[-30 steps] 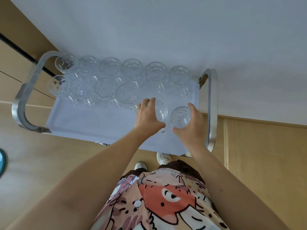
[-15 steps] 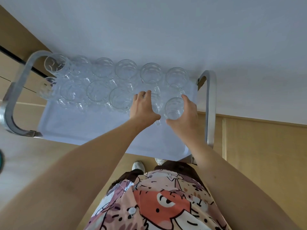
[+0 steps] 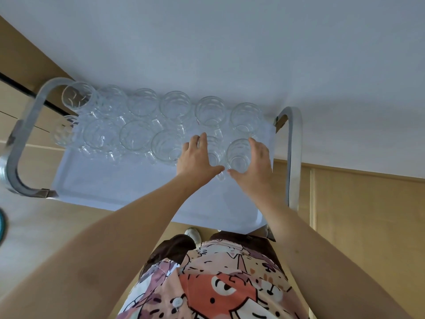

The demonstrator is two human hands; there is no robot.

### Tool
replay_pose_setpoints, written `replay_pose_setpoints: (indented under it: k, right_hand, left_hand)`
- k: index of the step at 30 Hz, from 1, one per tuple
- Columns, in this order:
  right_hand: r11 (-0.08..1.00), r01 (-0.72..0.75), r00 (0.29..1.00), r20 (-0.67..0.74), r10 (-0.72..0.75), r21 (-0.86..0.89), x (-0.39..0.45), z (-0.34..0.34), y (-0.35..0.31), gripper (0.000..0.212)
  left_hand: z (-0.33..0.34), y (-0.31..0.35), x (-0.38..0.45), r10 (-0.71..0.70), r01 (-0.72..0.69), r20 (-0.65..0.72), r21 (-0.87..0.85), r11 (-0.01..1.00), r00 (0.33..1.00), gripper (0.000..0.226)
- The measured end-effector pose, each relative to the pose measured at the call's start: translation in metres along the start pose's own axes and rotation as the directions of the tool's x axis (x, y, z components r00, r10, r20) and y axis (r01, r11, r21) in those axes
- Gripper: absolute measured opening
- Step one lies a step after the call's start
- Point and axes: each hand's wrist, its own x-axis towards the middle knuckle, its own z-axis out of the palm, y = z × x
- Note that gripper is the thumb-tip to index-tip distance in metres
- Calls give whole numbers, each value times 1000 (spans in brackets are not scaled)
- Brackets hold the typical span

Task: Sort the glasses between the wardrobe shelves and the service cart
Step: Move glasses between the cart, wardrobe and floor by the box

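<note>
Gripping one clear glass mug [image 3: 213, 150] in left hand [image 3: 197, 157], another clear mug [image 3: 239, 155] in right hand [image 3: 255, 164], fingers wrapped round each, on pale blue cart tray [image 3: 115, 185]. Risk: knocking packed neighbouring clear mugs [image 3: 165, 146], chipping rims.

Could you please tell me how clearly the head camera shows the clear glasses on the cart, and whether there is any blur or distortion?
Head view: light is soft and even, without harsh glare; the glasses at the far left smear into the pale cart top; wide-angle distortion bends the metal cart handle; the glass at the right hand reads sharper.
</note>
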Motion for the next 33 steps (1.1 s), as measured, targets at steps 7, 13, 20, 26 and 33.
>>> replay_pose_setpoints:
  k: [7,13,20,26,33]
  right_hand:
    - [997,-16,999,36,19,-77,-13,-10,-17,108]
    - [994,-43,985,-168,25,-104,-37,-33,-38,93]
    - [980,-157,914,-394,98,-121,-88,-63,-33,90]
    - [943,-329,781,-577,239,-55,-167,-100,-15,88]
    - [905,-425,628,-711,317,28,-241,-159,5,83]
  left_hand:
    - [-20,0,-3,82,-79,63,-53,995,995,98]
    - [-53,17,-12,318,-318,-19,-14,948,948,83]
    - [-84,55,-31,577,-578,-77,12,816,813,75]
    - [-88,117,-78,783,-782,-34,45,622,621,77]
    - [-93,208,-149,925,-922,-29,65,381,380,77]
